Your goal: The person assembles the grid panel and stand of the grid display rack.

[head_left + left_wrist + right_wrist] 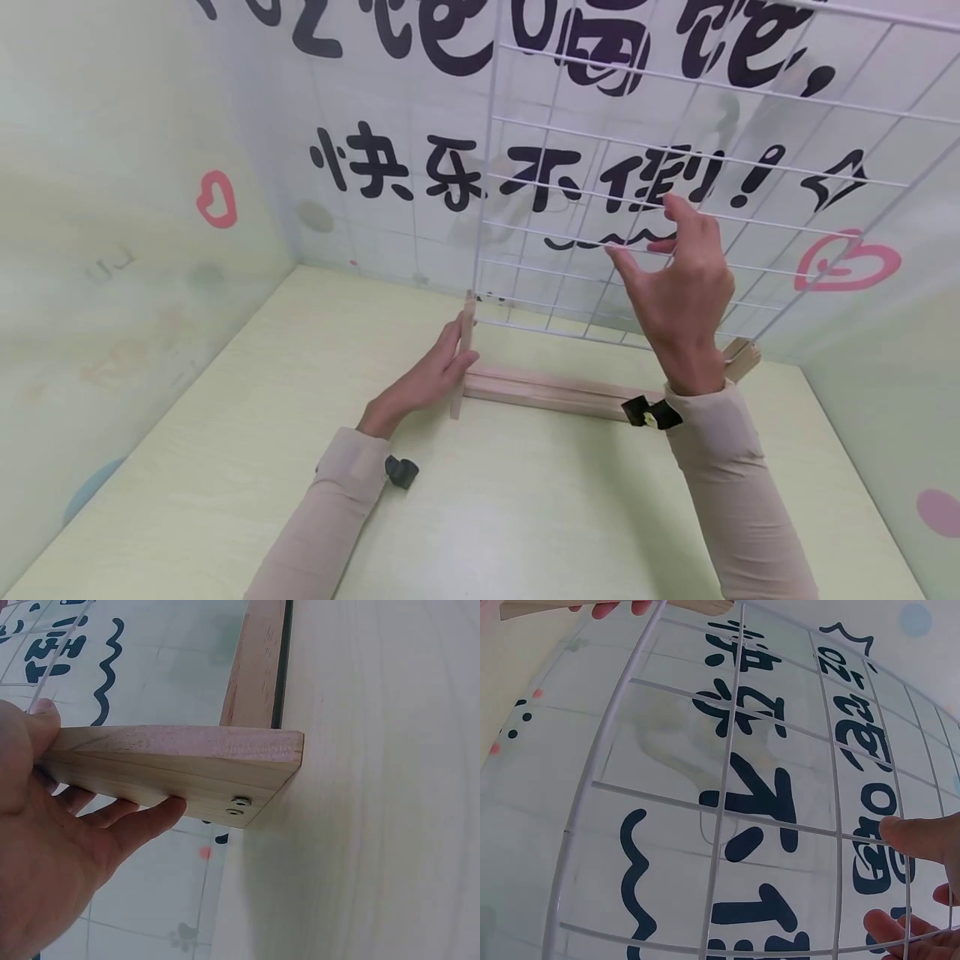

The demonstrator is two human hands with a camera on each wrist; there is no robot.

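My left hand point(431, 375) holds the upright wooden end piece point(467, 329) of a low wooden stand. In the left wrist view the thumb lies along one edge of this end piece point(172, 772) and the fingers point(154, 825) press its face, which has two small metal fastener heads. A white wire grid point(570, 225) rises above the stand, its lower left corner beside the left hand. My right hand point(686, 287) is at the grid, thumb and fingers bent and spread apart. In the right wrist view the thumb point(915, 836) meets a wire, and wires cross the fingers point(900, 930).
The stand's wooden crossbar point(551, 393) lies on a pale tabletop point(495, 517), with another wooden end piece point(741, 358) at the right, partly hidden by the right wrist. Translucent panels with black lettering point(378, 167) and pink hearts point(216, 200) enclose the back and sides.
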